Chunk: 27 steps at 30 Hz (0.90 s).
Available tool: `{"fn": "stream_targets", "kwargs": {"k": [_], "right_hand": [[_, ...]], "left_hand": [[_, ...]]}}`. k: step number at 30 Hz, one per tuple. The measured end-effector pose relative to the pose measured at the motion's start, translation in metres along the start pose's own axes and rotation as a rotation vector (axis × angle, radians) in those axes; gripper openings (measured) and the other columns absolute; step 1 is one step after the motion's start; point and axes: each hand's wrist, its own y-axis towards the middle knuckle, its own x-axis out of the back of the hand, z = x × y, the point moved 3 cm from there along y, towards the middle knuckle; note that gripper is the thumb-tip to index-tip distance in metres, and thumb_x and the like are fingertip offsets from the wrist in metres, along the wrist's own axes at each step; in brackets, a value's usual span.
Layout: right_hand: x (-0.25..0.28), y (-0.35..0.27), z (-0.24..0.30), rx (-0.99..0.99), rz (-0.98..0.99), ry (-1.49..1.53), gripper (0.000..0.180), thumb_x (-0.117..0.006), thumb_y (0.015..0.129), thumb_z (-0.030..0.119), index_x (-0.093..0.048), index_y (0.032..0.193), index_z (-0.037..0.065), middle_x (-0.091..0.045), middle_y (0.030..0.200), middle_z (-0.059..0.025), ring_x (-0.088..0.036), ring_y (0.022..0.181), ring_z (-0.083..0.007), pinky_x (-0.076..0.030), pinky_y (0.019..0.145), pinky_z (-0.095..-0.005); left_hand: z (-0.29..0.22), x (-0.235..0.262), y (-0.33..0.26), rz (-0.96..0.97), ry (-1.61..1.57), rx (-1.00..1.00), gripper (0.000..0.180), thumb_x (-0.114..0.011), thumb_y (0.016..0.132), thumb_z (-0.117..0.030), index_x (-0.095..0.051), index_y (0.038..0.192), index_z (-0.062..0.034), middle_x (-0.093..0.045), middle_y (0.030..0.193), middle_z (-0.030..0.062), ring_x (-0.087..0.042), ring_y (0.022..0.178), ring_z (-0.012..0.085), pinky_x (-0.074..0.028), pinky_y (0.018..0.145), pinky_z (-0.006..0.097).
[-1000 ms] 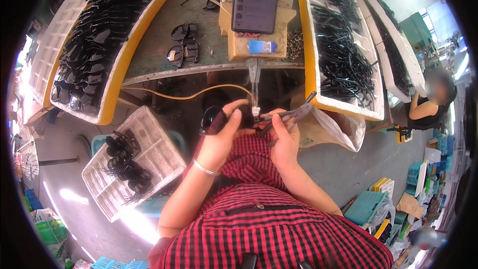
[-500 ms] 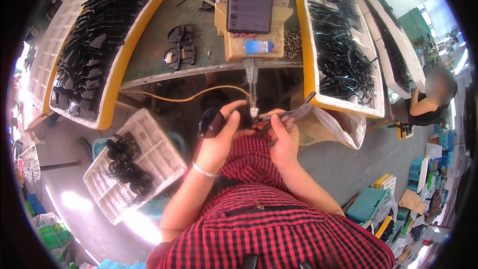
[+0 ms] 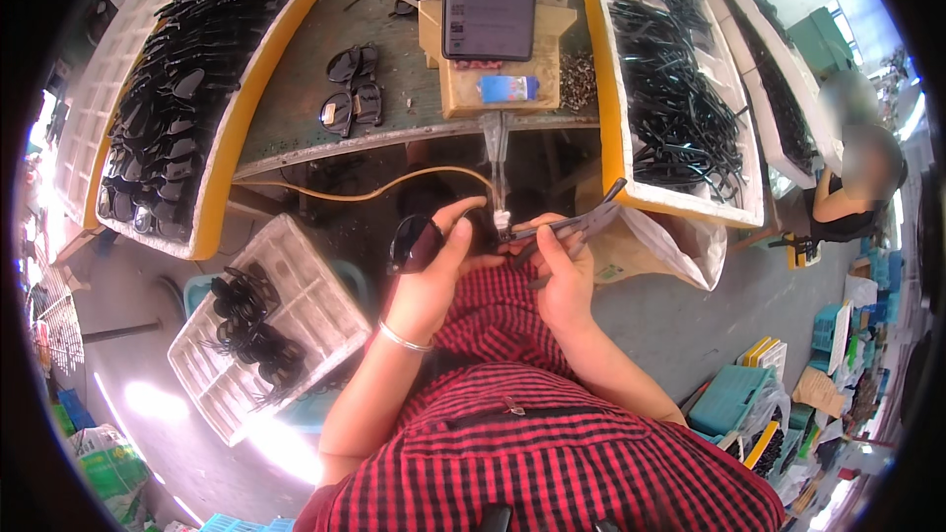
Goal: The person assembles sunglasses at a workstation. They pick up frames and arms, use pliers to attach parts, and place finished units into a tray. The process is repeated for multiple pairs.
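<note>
My left hand (image 3: 434,281) is closed on a sunglasses front (image 3: 415,242), whose dark lens sticks out to the left of the fingers. My right hand (image 3: 564,286) is closed, pinching dark sunglasses temples (image 3: 595,218) that point up and to the right. How many temples it holds I cannot tell. Between the two hands, the fingertips meet at the tip of a narrow metal fixture (image 3: 500,177) that reaches out from the bench edge. Fingers hide the spot where frame, temple and fixture come together.
Sunglasses fronts fill a yellow-edged tray (image 3: 219,192) on the left; temples fill another tray (image 3: 618,138) on the right. A phone (image 3: 490,0) stands on the bench behind loose sunglasses (image 3: 340,108). A white crate (image 3: 330,310) sits low left, a plastic bag (image 3: 680,241) under the right tray. A person (image 3: 847,207) sits far right.
Both hands keep nearly the same place and grip. The whole view has shifted very slightly, and the person at far right appears a little lower.
</note>
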Motion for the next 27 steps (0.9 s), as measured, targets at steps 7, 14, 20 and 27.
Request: {"fn": "stream_targets", "kwargs": {"k": [7, 14, 20, 27], "right_hand": [[0.006, -0.003, -0.006, -0.045, -0.025, 0.002, 0.016, -0.058, 0.097, 0.012, -0.058, 0.108, 0.000, -0.067, 0.097, -0.0121, -0.066, 0.086, -0.0210, -0.052, 0.079, -0.0324], [-0.003, -0.028, 0.015, -0.186, 0.004, 0.155, 0.016, -0.056, 0.098, 0.013, -0.056, 0.106, -0.001, -0.064, 0.097, -0.0160, -0.067, 0.087, -0.0277, -0.054, 0.080, -0.0399], [-0.030, -0.038, 0.074, -0.218, 0.109, 0.369, 0.021, -0.058, 0.097, 0.019, -0.057, 0.104, -0.001, -0.065, 0.095, -0.0170, -0.068, 0.082, -0.0278, -0.057, 0.075, -0.0393], [0.014, -0.027, 0.121, -0.135, -0.091, 0.408, 0.021, -0.059, 0.096, 0.023, -0.059, 0.104, 0.004, -0.065, 0.094, -0.0093, -0.065, 0.086, -0.0240, -0.053, 0.082, -0.0390]], "left_hand": [[0.003, 0.005, -0.002, 0.007, -0.017, 0.057, 0.040, -0.040, 0.105, -0.023, -0.046, 0.135, 0.0027, -0.065, 0.113, 0.0164, -0.065, 0.101, 0.0242, -0.055, 0.087, 0.037], [-0.004, -0.001, -0.035, 0.072, -0.122, 0.090, 0.048, -0.039, 0.105, -0.032, -0.039, 0.139, 0.0022, -0.059, 0.123, 0.0280, -0.063, 0.107, 0.0335, -0.054, 0.089, 0.040], [-0.026, -0.034, -0.045, 0.211, -0.229, -0.099, 0.061, -0.044, 0.100, -0.048, -0.034, 0.141, -0.0038, -0.057, 0.125, 0.0276, -0.062, 0.103, 0.0362, -0.053, 0.086, 0.043], [-0.046, -0.046, -0.027, 0.182, -0.415, -0.114, 0.058, -0.043, 0.100, -0.049, -0.039, 0.140, -0.0070, -0.058, 0.123, 0.0244, -0.063, 0.100, 0.0347, -0.056, 0.079, 0.042]]}}
